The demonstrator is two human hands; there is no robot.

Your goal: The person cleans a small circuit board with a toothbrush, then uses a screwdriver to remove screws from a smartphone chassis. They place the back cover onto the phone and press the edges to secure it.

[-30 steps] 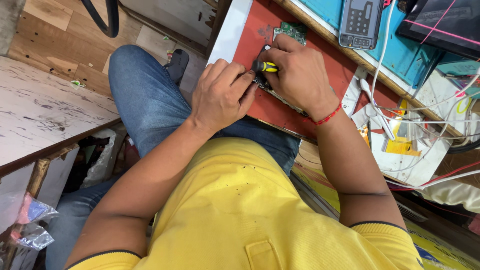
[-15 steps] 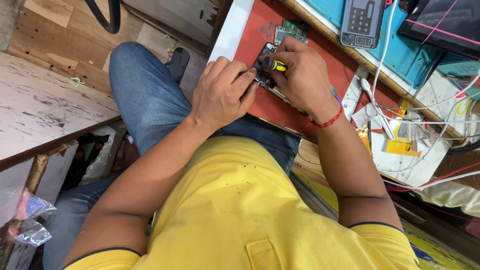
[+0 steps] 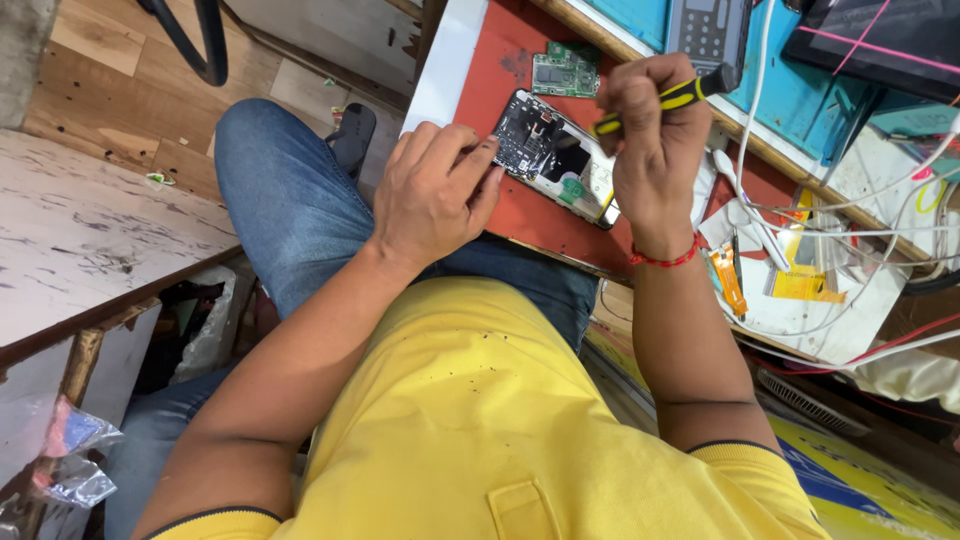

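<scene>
So the opened phone [image 3: 555, 160] lies back-side up on the red mat [image 3: 500, 60] of the work surface, its insides showing, tilted diagonally. The left hand [image 3: 432, 195] rests on the mat with its fingers [image 3: 478, 158] pressing against the phone's left edge, holding it steady. The right hand [image 3: 650, 130] hovers just above the phone's right half, fingers clenched around a yellow and black screwdriver [image 3: 668, 98] whose handle sticks out toward the far right. A green circuit board [image 3: 565, 72] sits just beyond the phone on the far side. White cables [image 3: 800, 210] and an orange flex strip [image 3: 728, 280] clutter the surface to the right.
</scene>
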